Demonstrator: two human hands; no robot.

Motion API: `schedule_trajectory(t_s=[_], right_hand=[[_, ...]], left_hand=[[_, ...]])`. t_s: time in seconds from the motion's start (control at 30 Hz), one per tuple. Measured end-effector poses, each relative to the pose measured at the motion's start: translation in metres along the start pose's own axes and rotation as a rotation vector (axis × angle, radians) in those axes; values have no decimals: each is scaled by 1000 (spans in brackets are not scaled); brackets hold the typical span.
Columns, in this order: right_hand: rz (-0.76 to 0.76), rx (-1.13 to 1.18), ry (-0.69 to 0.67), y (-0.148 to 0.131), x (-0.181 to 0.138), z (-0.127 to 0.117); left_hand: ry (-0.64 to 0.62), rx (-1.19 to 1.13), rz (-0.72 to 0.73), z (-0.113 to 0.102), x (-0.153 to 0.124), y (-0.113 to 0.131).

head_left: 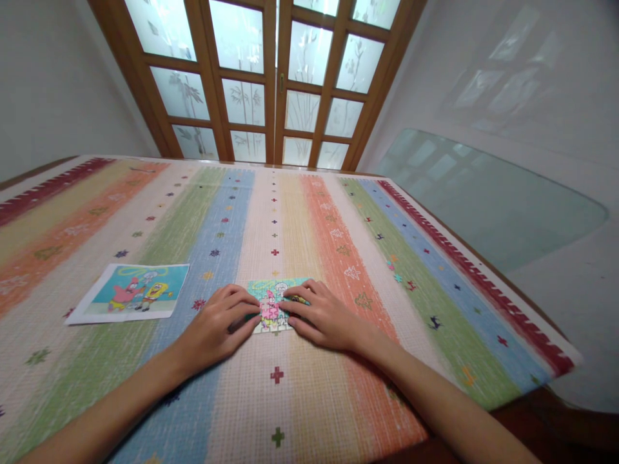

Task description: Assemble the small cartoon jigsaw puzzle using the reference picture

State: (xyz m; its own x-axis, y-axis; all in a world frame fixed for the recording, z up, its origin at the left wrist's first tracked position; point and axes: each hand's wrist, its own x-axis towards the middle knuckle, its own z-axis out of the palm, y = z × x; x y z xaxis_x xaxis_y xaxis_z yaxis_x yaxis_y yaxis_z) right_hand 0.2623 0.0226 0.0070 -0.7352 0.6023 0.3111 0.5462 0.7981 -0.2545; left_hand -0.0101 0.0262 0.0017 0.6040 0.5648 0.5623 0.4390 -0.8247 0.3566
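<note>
Lying far left on the striped surface (338,245), flat and untouched: a printed cartoon picture (131,291). Next, left hand (217,325) palm down, fingers spread loose, fingertips pressing the left edge of the small puzzle (271,303), gripping nothing. Right hand (319,316) likewise flat and unclenched, fingertips on the right edge. Puzzle looks nearly assembled between both hands; probably only seating pieces left, no loose pieces visible.

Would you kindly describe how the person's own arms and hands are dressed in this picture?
Both forearms are bare, with no sleeves in view. The left hand and right hand wear no gloves, and no rings, watch or bracelet can be seen.
</note>
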Motion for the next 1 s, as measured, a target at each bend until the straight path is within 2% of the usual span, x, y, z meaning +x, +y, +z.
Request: schedule_trajectory(t_s=[0.2,0.3,0.43,0.53,0.63,0.7,0.8,0.9,1.0], right_hand=[[-12,-10,-14,1,0,1],[-2,-38,3,0,1,-1],[115,-118,76,7,2,-9],[215,-188,123,28,-3,-20],[351,-288,120,59,-18,-37],[520,-382,109,80,-33,-51],[747,-468,17,106,-60,-72],[939,-508,-54,123,-84,-87],[1048,-474,-133,135,-97,-93]], left_hand=[[24,120,113,0,-1,-3],[47,113,109,1,-1,-3],[69,104,60,2,0,-1],[61,89,63,2,0,-1],[58,83,89,3,0,-1],[59,84,99,4,0,0],[68,75,97,5,-1,1],[75,76,82,6,-1,2],[79,85,73,7,-1,2]])
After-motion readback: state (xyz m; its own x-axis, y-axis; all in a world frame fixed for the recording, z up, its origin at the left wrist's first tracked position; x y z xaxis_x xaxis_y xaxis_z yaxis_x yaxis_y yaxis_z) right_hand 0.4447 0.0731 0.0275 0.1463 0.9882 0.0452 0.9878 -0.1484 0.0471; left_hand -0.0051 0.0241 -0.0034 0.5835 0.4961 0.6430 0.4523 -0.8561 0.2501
